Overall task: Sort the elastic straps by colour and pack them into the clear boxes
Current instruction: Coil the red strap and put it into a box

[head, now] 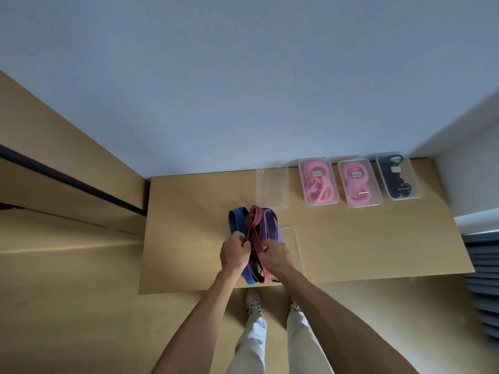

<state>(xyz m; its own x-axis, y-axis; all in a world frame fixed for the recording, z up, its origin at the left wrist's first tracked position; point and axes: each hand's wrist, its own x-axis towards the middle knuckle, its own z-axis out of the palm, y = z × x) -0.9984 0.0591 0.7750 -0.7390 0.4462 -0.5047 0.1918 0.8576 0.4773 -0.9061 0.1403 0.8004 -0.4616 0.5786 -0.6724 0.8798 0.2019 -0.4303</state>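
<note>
Both hands are down on the bundle of straps near the front edge of the table (351, 247). The left hand (234, 252) has its fingers curled in a tight grip on the blue strap (237, 220), whose loop fans out toward 12 o'clock from that grip while its tail runs back under the wrist toward 6. The right hand (276, 255) pinches the red strap (253, 228), which twists in a figure-eight just past both grips at 12. The purple strap (267, 225) lies at about 1 o'clock of the red one, touching it; can't tell if the right hand has hold of it too. At 1 o'clock of the hands sits an empty clear box (272, 184), then two boxes of pink straps (318, 182) and a box of black ones (398, 176) further toward 2. A clear lid (293, 238) lies just beside the right hand at 3.
</note>
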